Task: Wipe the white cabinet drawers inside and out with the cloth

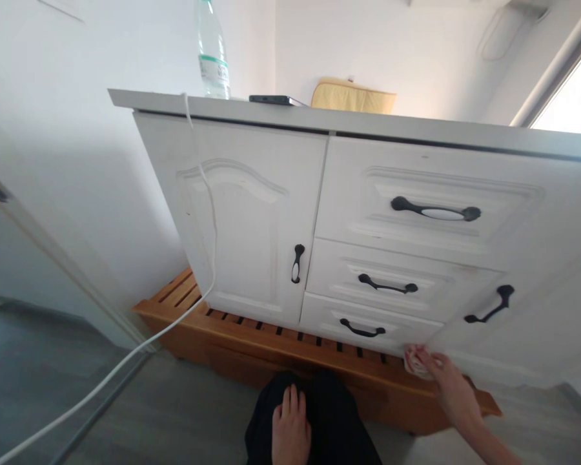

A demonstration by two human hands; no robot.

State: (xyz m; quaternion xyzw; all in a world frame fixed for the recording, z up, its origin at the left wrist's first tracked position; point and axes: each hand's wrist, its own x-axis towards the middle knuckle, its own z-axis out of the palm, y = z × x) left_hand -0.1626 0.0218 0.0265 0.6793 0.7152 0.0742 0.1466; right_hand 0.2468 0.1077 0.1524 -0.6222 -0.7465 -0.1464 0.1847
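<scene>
We grip a pink-and-white cloth [412,363] in our right hand [449,385], on the slatted wooden bench [266,341] below white drawers [387,265], right arm [487,439] stretched out sideways, left hand [292,426] unclenched on our dark-trousered knee [261,420], well apart from the cloth

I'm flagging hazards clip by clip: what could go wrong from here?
1. The cable hangs loose down the cabinet front; an arm or leg might snag it.
2. The bottle stands on the cabinet top, close to where the cable crosses the edge in this view; a tug or bump could tip it.
3. The right hand has the cloth on the slatted bench; fabric might catch in a gap.
</scene>
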